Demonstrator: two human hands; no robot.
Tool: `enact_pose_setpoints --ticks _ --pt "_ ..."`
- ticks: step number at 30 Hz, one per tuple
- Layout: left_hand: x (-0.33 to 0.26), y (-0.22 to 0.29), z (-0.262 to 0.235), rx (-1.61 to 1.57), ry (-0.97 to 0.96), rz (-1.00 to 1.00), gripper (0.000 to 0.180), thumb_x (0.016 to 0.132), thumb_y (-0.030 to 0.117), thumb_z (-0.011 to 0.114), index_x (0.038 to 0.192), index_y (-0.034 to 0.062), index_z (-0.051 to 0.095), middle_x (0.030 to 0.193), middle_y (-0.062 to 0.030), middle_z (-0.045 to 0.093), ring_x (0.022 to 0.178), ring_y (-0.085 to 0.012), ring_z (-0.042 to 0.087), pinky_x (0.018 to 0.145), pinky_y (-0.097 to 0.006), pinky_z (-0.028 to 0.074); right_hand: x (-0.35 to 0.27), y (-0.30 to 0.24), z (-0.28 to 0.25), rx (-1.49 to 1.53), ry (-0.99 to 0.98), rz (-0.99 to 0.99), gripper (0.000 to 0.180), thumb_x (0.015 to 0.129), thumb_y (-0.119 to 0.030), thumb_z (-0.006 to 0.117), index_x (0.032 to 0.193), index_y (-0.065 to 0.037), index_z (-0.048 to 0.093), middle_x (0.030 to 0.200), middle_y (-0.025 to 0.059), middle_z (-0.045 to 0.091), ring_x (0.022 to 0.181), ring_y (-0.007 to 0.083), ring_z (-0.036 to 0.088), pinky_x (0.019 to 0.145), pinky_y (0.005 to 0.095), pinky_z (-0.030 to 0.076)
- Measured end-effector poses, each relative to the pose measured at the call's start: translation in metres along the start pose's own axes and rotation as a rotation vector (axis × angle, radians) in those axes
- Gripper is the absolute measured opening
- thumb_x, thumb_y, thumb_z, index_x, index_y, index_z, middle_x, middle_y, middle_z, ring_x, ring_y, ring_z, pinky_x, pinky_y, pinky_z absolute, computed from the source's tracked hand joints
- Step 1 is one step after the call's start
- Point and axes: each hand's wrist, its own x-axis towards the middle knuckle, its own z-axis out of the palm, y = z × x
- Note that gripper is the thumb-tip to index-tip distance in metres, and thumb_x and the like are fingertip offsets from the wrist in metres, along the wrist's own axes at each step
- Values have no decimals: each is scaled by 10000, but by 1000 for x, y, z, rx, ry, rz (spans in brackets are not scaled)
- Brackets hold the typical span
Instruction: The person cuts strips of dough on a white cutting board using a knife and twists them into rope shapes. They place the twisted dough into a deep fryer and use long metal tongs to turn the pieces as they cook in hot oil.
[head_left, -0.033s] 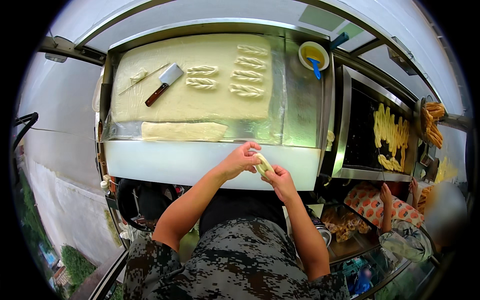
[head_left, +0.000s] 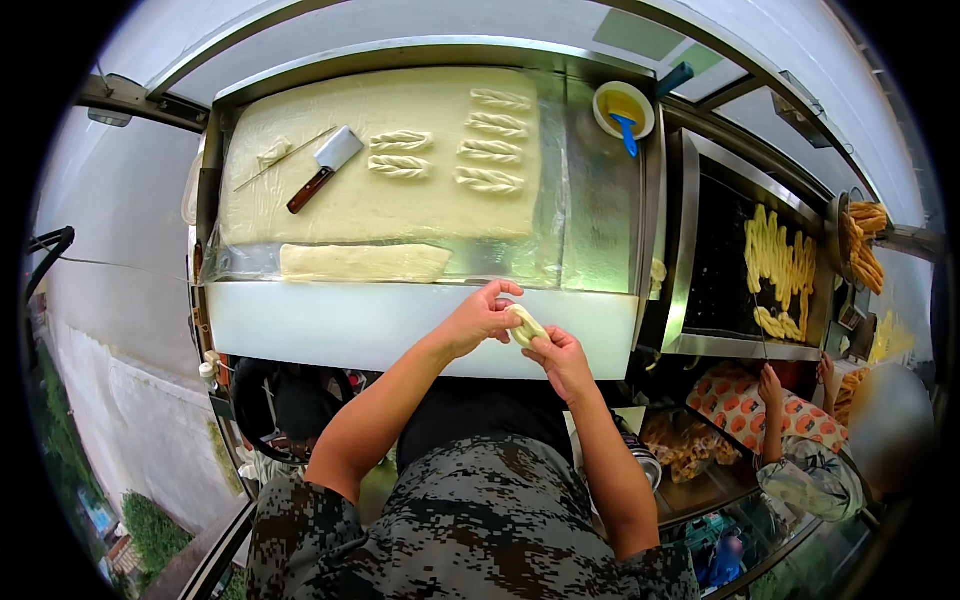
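Above the near edge of the white board, a small looped strip of dough is held between both hands. My left hand pinches its upper left end, the forefinger curled above. My right hand grips the lower right end between thumb and fingers. Just beyond the board lies a long flat strip of dough. Several twisted dough pieces rest on the big plastic-covered dough slab. A cleaver with a dark wooden handle lies there too, beside a thin rod and a dough scrap.
At the back right stands a bowl of yellow liquid with a blue brush. Right of the table, dough sticks fry in an oil vat, tended by a co-worker in a patterned apron. A wire basket holds fried sticks.
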Motion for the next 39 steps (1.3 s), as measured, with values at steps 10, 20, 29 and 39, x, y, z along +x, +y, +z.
enact_pose_setpoints --ticks 10,20,29,39 --pt "11 -17 22 148 190 63 248 820 107 656 1058 68 600 933 -23 681 788 -77 585 710 -246 437 1 -20 -15 -36 318 -217 335 887 -85 630 1202 13 569 963 79 648 806 138 618 697 258 511" --pt "9 -3 57 1022 110 583 456 788 157 709 1202 91 529 986 -118 655 905 -319 635 804 -376 520 12 -8 5 264 389 -164 395 991 -375 490 1068 -2 595 945 75 655 813 158 637 697 276 536" --pt "19 -18 5 1029 371 389 345 771 118 688 1089 59 568 820 -108 615 753 -254 637 684 -334 505 30 -13 36 -68 325 0 271 948 -272 550 1027 -17 601 911 61 648 795 165 642 705 294 540" --pt "29 41 -78 766 519 486 332 757 -2 587 1086 27 552 735 -2 552 634 -77 492 559 -238 402 105 -17 69 -288 465 -118 272 830 -33 589 1098 8 568 905 50 608 719 114 581 598 261 516"
